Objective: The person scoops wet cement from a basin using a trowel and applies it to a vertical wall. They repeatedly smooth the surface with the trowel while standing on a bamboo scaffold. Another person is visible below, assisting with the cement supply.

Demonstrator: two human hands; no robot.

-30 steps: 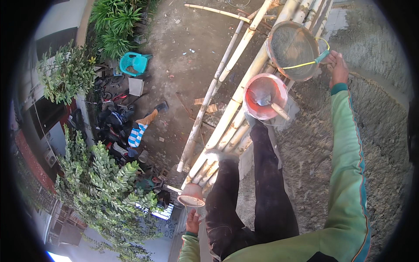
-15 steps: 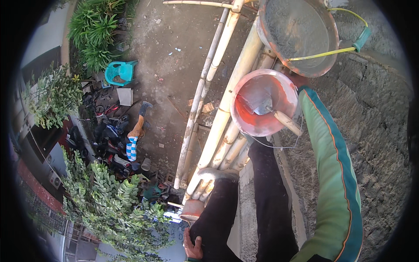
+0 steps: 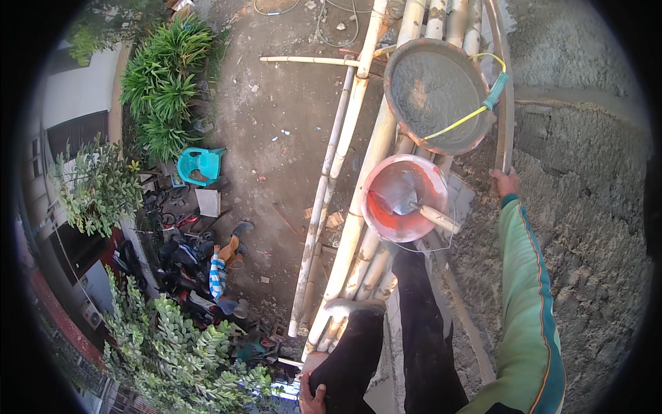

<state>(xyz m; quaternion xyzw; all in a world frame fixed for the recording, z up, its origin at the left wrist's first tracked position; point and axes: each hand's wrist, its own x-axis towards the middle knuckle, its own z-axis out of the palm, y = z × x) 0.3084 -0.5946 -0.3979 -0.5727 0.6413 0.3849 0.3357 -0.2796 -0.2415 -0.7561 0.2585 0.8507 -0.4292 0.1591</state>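
My right hand (image 3: 505, 182) grips the lower end of a long, narrow wooden strip (image 3: 508, 114), which runs up along the rough mortar-covered wall (image 3: 572, 228). My left hand (image 3: 312, 399) rests on my left leg with the thumb apart from the fingers, holding nothing. Between my arm and the bamboo poles stands a reddish, mortar-smeared bucket (image 3: 378, 222) with a wire handle. A trowel (image 3: 436, 218) leans inside it, wooden handle over the rim. Beyond it, a round basin (image 3: 476, 143) holds grey wet mortar (image 3: 441, 90); a yellow cord with a green grip (image 3: 495, 91) crosses its right side.
I am high on a scaffold of bamboo poles (image 3: 365, 179), my feet on them. Far below lie a dirt yard (image 3: 276, 138), a turquoise plastic chair (image 3: 200, 165), a person bending over (image 3: 218, 272) and motorbikes (image 3: 181, 262). Leafy branches (image 3: 172, 345) rise at the lower left.
My right hand has come out from beside the basin and bucket, and the wooden strip is now in its grip. The view has shifted, showing more scaffold ahead. My left hand stays on my leg.
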